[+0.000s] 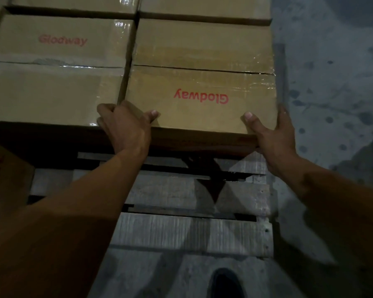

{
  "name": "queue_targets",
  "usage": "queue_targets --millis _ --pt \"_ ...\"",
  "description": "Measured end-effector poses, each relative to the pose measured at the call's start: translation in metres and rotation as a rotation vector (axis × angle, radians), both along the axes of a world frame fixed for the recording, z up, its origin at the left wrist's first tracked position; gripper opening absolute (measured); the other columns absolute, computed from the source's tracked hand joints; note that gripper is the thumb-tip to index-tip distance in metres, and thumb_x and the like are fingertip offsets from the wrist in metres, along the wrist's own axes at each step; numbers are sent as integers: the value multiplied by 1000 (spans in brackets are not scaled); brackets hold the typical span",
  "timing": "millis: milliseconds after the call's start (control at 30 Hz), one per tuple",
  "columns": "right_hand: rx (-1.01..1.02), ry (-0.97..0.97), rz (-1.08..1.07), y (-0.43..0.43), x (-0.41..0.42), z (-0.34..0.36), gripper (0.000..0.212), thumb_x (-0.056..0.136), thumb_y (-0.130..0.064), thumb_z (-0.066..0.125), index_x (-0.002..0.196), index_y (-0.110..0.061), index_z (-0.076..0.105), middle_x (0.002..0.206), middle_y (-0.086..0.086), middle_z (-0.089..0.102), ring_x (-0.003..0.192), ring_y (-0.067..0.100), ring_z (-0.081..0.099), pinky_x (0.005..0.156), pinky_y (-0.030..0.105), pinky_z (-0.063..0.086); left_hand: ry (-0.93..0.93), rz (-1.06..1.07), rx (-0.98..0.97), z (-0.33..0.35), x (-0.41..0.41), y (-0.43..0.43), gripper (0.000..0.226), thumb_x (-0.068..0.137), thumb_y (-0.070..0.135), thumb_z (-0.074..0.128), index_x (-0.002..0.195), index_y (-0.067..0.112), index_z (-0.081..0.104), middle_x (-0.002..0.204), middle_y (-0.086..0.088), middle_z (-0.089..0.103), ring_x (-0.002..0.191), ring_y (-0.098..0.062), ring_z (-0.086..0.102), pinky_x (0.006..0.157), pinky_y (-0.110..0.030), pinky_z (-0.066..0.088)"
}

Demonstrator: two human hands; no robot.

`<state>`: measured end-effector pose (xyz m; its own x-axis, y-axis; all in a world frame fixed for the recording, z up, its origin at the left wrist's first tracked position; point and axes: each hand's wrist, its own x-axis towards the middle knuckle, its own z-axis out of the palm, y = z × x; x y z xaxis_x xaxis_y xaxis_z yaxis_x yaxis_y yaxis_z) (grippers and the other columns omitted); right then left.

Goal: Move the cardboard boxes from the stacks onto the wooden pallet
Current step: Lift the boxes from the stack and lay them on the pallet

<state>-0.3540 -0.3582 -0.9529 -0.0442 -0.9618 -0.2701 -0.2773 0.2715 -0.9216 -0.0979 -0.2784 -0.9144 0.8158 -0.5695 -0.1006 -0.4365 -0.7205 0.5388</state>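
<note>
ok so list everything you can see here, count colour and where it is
held box: 1, tan with red upside-down Glodway print, front right of the block, over the pallet
neighbour box: 1, tan with red Glodway print, directly left of the held box
back boxes: at least 2, tan, row behind, cut off at the top
side box: 1, brown with red letters, lower left edge, mostly out of frame
wooden pallet: 1, grey slats, under and in front of the boxes
floor: grey concrete with dark spots, right side
shoe: 1, dark, bottom edge
left grip: 1, on the held box's near left corner, thumb on top
right grip: 1, on its near right corner, thumb on top
</note>
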Motion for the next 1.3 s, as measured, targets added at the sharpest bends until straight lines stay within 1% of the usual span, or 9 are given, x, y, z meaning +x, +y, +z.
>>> queue_targets --millis 167,300,400,500,667,767,900,1133,1300 --pt "20 26 16 -3 -2 -1 70 82 -44 80 142 -26 49 129 -8 64 118 12 62 103 41 53 -7 -5 43 6 -5 1 57 83 49 75 119 5 65 138 -18 42 130 -37 37 106 -40 34" --pt "35 97 33 -4 -2 0 69 83 -47 78 141 -26 48 128 -10 63 120 14 60 106 41 50 56 -16 22 8 -2 0 70 82 44 78 135 5 53 139 -17 45 131 -35 42 107 -42 38" --pt "97 198 65 -6 -3 4 76 83 -54 76 144 -21 44 135 -1 60 125 22 57 109 43 46 122 -57 19 9 1 -1 74 85 38 77 143 9 42 147 -17 41 137 -36 36 111 -45 33" --pt "178 295 81 -4 -1 11 89 83 -61 71 150 -15 34 144 7 53 131 30 51 112 45 42 163 -73 36 11 2 4 74 87 33 76 146 10 37 150 -18 36 139 -38 32 112 -47 32" --pt "235 454 92 31 -3 29 93 93 -54 62 158 -9 13 155 17 40 139 35 42 116 43 35 131 -149 51 14 0 8 70 91 25 72 146 6 34 151 -21 33 139 -39 30 113 -47 30" --pt "230 538 41 67 -15 45 87 97 -51 58 158 -8 13 158 17 35 142 34 37 114 37 31 64 -293 4 23 -2 14 54 96 25 65 142 9 40 145 -19 39 134 -36 37 108 -45 36" --pt "179 621 -105 127 -29 59 77 97 -56 53 154 -13 26 151 17 44 136 36 44 112 45 38 23 -683 -23 37 -14 46 49 95 36 64 134 9 55 132 -20 54 121 -34 52 99 -39 43" --pt "103 825 -275 210 -68 99 72 100 -53 48 158 -18 23 163 12 27 147 35 28 120 47 24 -103 -1141 -99 79 -76 64 63 99 44 55 148 7 43 147 -17 48 134 -31 43 111 -42 35" --pt "33 949 -446 279 -141 141 76 95 -59 39 156 -14 31 163 16 29 149 37 26 124 48 16 -133 -1373 -278 124 -171 90 61 95 43 59 144 8 47 142 -16 53 128 -29 49 105 -39 41"
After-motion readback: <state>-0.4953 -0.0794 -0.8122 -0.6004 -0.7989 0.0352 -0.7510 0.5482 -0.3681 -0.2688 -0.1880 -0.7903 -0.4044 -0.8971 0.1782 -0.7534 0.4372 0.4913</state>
